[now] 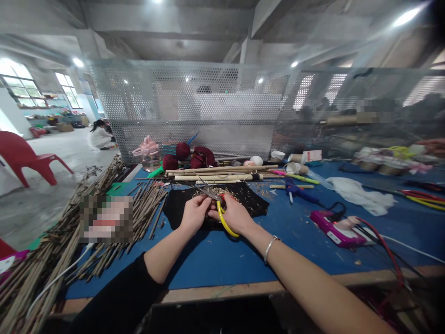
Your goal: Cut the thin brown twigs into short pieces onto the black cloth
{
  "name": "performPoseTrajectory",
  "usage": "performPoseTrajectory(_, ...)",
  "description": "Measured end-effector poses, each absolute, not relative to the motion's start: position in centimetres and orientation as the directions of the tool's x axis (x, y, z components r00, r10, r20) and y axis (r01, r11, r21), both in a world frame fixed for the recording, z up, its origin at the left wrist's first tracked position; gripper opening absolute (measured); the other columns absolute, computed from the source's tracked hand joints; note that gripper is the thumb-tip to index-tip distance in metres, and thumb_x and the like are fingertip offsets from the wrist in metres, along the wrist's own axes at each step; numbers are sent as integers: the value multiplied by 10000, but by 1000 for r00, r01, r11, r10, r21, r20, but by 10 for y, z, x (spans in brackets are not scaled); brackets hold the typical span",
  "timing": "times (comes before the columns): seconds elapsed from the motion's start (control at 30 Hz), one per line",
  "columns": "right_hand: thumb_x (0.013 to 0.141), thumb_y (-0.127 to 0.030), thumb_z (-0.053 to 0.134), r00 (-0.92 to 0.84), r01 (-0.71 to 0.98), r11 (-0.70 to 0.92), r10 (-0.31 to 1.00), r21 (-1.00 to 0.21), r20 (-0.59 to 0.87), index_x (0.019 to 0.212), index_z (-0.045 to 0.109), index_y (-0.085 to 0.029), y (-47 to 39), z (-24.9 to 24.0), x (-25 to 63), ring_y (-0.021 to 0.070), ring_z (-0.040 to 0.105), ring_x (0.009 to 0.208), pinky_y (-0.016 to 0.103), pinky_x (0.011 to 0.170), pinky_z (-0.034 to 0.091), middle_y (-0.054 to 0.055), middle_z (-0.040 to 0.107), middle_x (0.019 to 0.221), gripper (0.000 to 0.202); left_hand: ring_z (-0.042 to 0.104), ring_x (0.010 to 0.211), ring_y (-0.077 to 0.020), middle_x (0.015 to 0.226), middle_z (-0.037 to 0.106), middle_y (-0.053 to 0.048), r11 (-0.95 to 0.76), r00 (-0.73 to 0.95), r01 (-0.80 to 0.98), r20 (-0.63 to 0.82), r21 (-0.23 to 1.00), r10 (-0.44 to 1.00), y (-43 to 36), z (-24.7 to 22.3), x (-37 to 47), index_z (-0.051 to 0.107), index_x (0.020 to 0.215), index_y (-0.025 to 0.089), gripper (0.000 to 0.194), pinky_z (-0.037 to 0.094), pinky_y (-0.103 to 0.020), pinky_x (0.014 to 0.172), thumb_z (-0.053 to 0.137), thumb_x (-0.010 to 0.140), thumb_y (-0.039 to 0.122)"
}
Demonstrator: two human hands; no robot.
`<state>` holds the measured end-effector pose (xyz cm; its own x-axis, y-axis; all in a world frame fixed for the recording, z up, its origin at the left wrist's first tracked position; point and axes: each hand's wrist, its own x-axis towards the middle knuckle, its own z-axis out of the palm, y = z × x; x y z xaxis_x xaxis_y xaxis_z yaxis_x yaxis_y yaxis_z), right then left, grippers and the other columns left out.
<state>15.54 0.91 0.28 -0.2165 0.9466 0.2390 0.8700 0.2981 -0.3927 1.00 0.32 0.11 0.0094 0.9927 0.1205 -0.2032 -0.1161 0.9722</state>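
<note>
My right hand (pixel 237 214) is wrapped round the yellow handle of a pair of scissors (pixel 225 221), whose metal blades point up and left. Close against it, my left hand (pixel 195 212) is pinched at the blades; whatever lies between its fingers is too small and hidden to make out. Both hands are over a black cloth (pixel 255 200) strewn with small pale clippings (pixel 227 189). Beside the cloth on the left lies a spread of thin brown sticks (pixel 144 211).
Longer twigs (pixel 52 260) pile along the left edge. Behind the cloth are pale rods (pixel 215 177) and dark red yarn balls (pixel 203 157). A blue glue gun (pixel 301 192), a purple power strip (pixel 339 232) with cables and a white plastic bag (pixel 361 192) lie right. A mesh partition (pixel 194 102) stands behind.
</note>
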Motion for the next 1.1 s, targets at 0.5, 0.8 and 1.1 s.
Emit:
performPoseTrajectory(0.5,640,-556,617,-172,903,263,946,-340,275,942,443,-196,7,4,151,195,584,754,250,603,330,34,605,819,501,608,626,-142,713,668,-58,-164,13,-230,171,959,985,2,-1,12,656,800,111,258,480,-231,581,606,686,338)
performPoseTrajectory(0.8,648,-621,570,-142,916,203,971,-345,194,895,485,-191,5,7,148,207,600,750,241,563,322,53,623,802,502,592,591,-124,707,651,-47,-128,-2,-228,131,965,991,4,2,10,661,786,117,265,482,-214,540,626,662,348)
performPoseTrajectory(1.1,658,-683,499,-131,934,172,980,-315,148,863,530,-184,9,3,153,209,604,725,245,544,322,70,630,787,540,581,572,-100,710,644,-39,-56,35,-233,66,971,997,6,2,6,656,749,125,174,479,-200,549,623,639,256)
